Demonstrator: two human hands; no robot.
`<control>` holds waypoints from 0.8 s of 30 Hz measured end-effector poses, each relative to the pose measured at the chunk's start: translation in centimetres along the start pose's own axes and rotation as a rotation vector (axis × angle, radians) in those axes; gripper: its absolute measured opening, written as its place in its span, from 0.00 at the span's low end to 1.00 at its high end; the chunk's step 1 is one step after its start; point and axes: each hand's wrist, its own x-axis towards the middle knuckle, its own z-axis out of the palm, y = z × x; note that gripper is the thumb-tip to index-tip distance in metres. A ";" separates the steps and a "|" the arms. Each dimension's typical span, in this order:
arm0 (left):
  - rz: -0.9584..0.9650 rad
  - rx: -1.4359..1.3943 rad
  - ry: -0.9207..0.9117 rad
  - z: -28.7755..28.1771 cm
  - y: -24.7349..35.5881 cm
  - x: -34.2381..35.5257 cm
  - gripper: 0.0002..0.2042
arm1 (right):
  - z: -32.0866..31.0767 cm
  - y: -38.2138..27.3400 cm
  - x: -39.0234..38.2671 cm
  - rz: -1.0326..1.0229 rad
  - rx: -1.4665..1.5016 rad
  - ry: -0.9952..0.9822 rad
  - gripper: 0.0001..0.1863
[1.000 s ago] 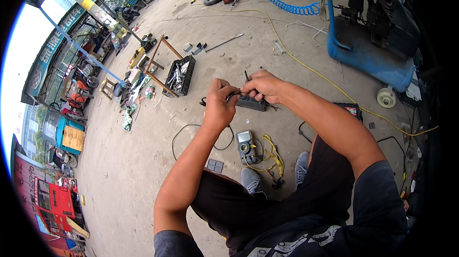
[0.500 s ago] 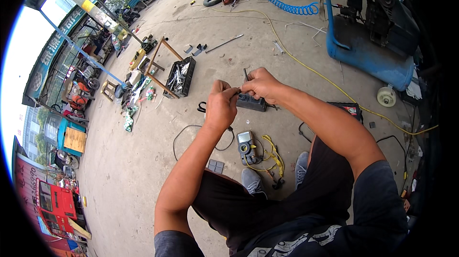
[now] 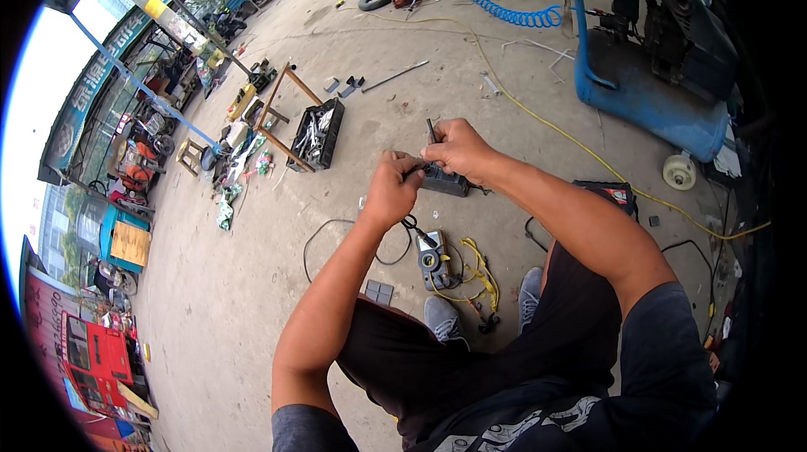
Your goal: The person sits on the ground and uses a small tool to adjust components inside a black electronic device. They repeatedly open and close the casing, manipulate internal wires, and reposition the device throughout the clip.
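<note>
My left hand (image 3: 393, 190) is closed, pinching a black cable (image 3: 409, 222) whose thicker end hangs below the wrist over a multimeter (image 3: 430, 260). Close beside it, my right hand (image 3: 458, 149) is shut around a slim dark stick-like tool (image 3: 431, 130) that pokes up past the thumb; its kind is too small to tell. The fingertips of both hands nearly meet. Behind and below them a black rectangular box (image 3: 445, 183) rests on the ground, partly hidden by my hands. Yellow wires (image 3: 486, 274) with dark clips lie beside the multimeter.
A black crate of tools (image 3: 334, 134) stands ahead to the left, by a wooden frame (image 3: 273, 109). At the right is a blue air compressor (image 3: 647, 107). A yellow hose (image 3: 538, 116) crosses the concrete. My shoes (image 3: 444, 317) are near the multimeter.
The black cable's loop has gone from the left side of my left wrist, and its end now hangs to the right, over the multimeter. My hands have shifted only slightly.
</note>
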 end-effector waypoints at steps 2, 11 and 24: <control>-0.090 -0.112 -0.066 -0.2 -0.4 0.1 0.06 | 0.1 -0.1 -0.1 -0.021 -0.012 -0.008 0.08; -0.279 -0.299 -0.099 -0.4 1.4 -0.4 0.08 | 0.2 -0.9 -0.5 0.060 0.016 -0.027 0.08; -0.055 -0.106 0.104 -0.2 1.5 -0.3 0.06 | -0.3 -1.1 -0.4 0.125 0.030 -0.093 0.08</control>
